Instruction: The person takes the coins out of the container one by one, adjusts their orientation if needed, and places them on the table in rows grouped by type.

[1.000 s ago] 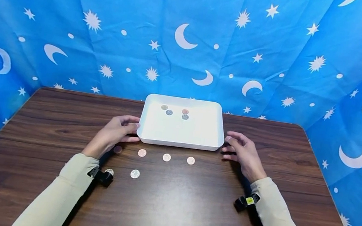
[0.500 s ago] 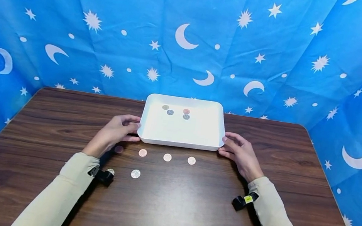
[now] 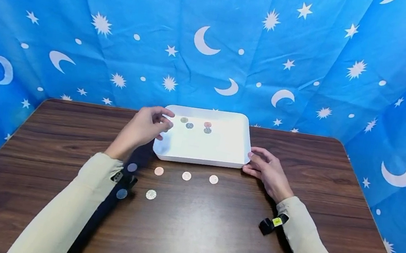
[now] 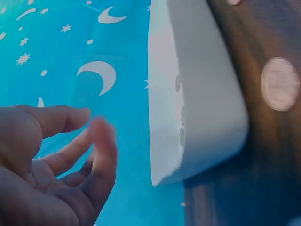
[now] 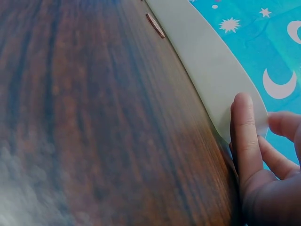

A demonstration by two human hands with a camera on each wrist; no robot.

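A shallow white tray (image 3: 203,149) sits at the table's far edge. Inside it, near the back, lie several coins, among them a reddish coin (image 3: 208,124) and a dull silver one (image 3: 189,126). My left hand (image 3: 144,125) hovers over the tray's left rim; in the left wrist view its thumb and fingertips are bent toward each other with nothing between them. At the tray's right front corner, my right hand (image 3: 269,171) touches the wall with fairly straight fingers (image 5: 245,127). Before the tray, more coins lie in two rows, including a copper coin (image 3: 158,171) and a silver coin (image 3: 151,194).
The dark wood-grain table (image 3: 194,239) carries all of this. Behind and beside it hangs a blue cloth (image 3: 145,13) printed with white moons and stars. My left sleeve (image 3: 62,197) casts a shadow over the leftmost coins.
My left hand has left the tray's left side and moved up and inward over its rim. The right hand came in to touch the right corner. Tray and coins stay put.
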